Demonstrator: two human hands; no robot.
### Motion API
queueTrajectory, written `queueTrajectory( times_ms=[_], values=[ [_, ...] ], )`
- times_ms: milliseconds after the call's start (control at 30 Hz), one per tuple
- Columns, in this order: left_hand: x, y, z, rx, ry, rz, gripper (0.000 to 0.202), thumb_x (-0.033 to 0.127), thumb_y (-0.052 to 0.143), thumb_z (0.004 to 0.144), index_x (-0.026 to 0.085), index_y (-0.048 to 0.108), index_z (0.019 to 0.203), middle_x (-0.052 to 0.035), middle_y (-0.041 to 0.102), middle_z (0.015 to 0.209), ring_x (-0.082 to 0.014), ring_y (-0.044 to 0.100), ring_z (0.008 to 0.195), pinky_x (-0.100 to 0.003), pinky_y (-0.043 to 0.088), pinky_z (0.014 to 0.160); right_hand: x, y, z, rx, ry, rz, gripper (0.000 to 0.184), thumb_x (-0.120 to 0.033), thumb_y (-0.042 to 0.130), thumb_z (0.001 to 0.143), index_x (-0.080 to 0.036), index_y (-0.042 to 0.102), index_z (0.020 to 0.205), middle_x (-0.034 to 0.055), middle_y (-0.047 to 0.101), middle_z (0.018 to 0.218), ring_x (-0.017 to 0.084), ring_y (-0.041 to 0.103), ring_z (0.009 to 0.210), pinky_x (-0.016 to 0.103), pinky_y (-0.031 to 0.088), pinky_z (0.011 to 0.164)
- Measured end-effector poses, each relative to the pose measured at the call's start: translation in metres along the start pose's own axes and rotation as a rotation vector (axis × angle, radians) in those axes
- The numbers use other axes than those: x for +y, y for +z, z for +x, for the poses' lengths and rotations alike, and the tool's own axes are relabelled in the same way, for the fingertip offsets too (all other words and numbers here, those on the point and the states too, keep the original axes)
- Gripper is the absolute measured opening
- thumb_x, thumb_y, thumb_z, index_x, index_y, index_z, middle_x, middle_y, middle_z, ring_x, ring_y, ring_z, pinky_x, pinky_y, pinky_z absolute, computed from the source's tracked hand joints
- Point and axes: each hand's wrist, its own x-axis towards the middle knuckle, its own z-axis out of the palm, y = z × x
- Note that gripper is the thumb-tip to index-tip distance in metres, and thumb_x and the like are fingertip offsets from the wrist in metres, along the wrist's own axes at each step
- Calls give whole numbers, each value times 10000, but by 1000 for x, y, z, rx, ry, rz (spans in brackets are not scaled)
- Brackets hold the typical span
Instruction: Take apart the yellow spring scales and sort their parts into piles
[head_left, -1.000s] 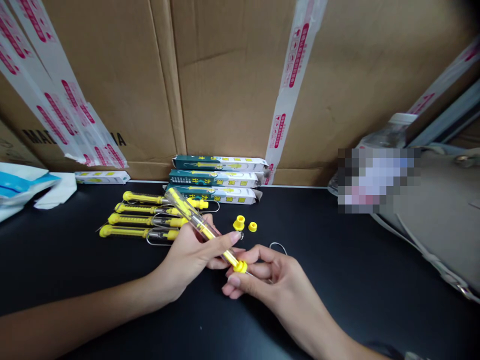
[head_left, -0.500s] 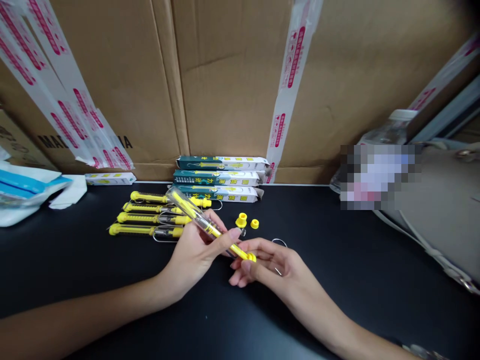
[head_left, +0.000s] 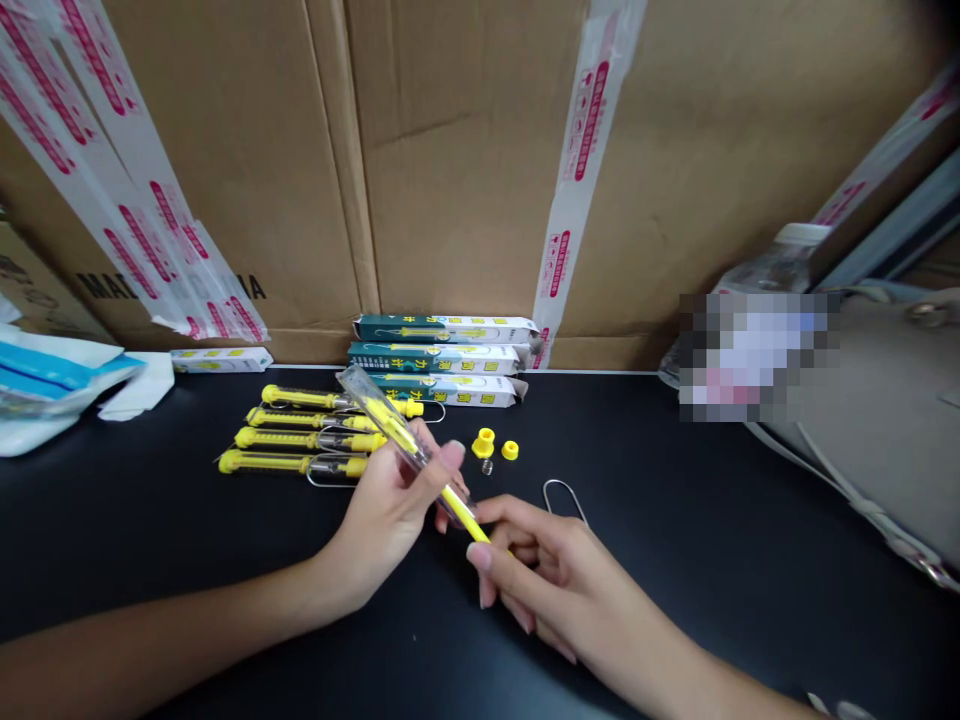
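My left hand (head_left: 401, 500) is closed around the clear tube (head_left: 365, 392) of a spring scale, which slants down toward the right. A yellow rod (head_left: 466, 515) runs inside the tube and sticks out of its lower end. My right hand (head_left: 544, 570) pinches that outer end between thumb and fingers, hiding its tip. Beyond the hands lie a yellow flanged cap (head_left: 484, 443), a smaller yellow ring (head_left: 510, 451) and a small metal spring (head_left: 487, 467). A bent wire hook (head_left: 564, 492) shows just behind my right hand, its lower part hidden.
Several yellow spring scales (head_left: 277, 438) lie in a row at left. Printed narrow boxes (head_left: 442, 358) are stacked before a large taped carton (head_left: 465, 200). A blue-white packet (head_left: 60, 385) is at far left; a plastic bottle (head_left: 780, 265) and grey bag (head_left: 892, 430) stand right.
My right hand has moved slightly down and right and closed more on the rod's end. The rod sits lower in the tube. More of the wire hook and small spring shows.
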Motion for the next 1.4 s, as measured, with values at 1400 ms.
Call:
queueTrajectory(
  times_ms=[1400],
  values=[
    [17, -11, 118, -254, 246, 796, 418, 237, 857, 631, 171, 575, 933, 18, 701, 719, -179, 674, 690, -268, 467, 626, 2, -1, -18, 43, -409, -584, 223, -103, 301, 970, -244, 468, 1015, -3, 605, 800, 125, 580, 675, 210, 460, 610]
  ],
)
